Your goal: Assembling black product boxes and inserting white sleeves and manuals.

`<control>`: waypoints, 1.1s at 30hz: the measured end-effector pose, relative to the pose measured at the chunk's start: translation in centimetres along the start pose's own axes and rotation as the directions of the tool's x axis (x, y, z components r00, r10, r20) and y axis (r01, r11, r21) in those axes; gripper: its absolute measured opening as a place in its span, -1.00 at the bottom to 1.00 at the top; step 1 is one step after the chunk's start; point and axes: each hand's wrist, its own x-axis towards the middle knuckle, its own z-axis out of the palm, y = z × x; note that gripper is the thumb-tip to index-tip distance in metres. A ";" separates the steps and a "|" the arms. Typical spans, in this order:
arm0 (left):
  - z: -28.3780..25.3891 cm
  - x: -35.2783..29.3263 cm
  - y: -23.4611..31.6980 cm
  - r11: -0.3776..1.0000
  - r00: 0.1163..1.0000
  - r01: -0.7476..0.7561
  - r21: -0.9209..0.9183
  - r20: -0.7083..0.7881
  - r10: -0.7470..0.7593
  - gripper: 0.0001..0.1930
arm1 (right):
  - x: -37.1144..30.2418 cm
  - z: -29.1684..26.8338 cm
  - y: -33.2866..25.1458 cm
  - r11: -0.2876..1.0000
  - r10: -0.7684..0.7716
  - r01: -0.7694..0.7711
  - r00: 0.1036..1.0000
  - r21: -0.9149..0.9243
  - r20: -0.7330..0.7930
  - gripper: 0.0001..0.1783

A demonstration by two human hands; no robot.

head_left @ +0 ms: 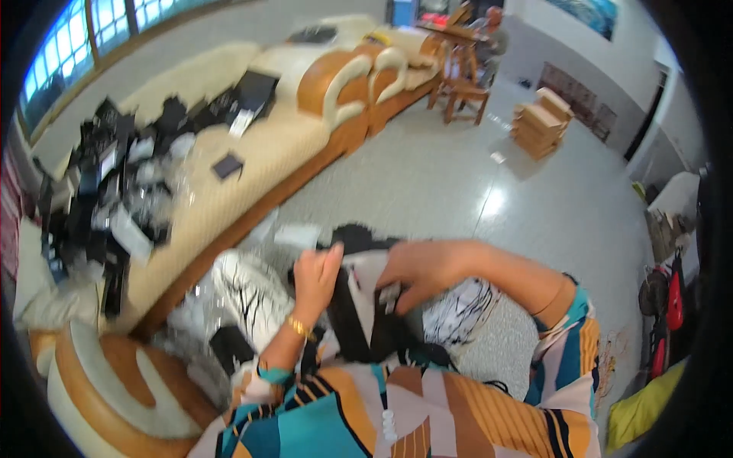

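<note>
On my lap lies a black bag-like item [353, 320] with a pale grey-white inner side; its exact kind is hard to make out. My left hand [314, 276], a gold bracelet at its wrist, is closed at the item's left upper edge, thumb pointing up. From the right, my right hand [424, 269] reaches over the item with its fingers bent down into it. At those fingertips is a small grey-and-white patch [389, 296], too small to name. My legs in white trousers with black lines [256, 294] spread on either side.
A cream sofa [252, 172] on the left bears a heap of black pieces and clear plastic wrapping [145, 191]. A small dark flat piece [227, 166] lies apart. Beyond are stacked wooden pieces [540, 126], a wooden chair [466, 95] and another person [495, 38].
</note>
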 end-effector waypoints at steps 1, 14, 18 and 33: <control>0.0 0.1 -0.2 0.999 1.000 0.011 -0.037 -0.015 -0.011 -0.56 | -0.3 -0.3 0.6 0.992 0.067 -0.073 0.996 -0.102 -0.067 -0.48; 2.0 -1.1 -2.8 0.926 0.950 0.311 -0.214 0.048 -0.308 -0.39 | 1.2 2.5 1.8 0.994 0.098 -0.045 0.788 0.103 -0.608 -0.58; 2.2 -1.0 -1.7 0.927 0.959 0.283 -0.247 0.043 -0.281 -0.37 | 1.8 3.7 1.5 0.969 0.186 -0.029 0.735 0.244 -0.652 -0.54; 2.8 0.4 -0.4 0.708 0.937 0.304 -0.638 0.064 -0.344 -0.46 | -3.8 0.3 0.5 0.840 0.374 -0.230 0.902 0.491 -0.217 -0.80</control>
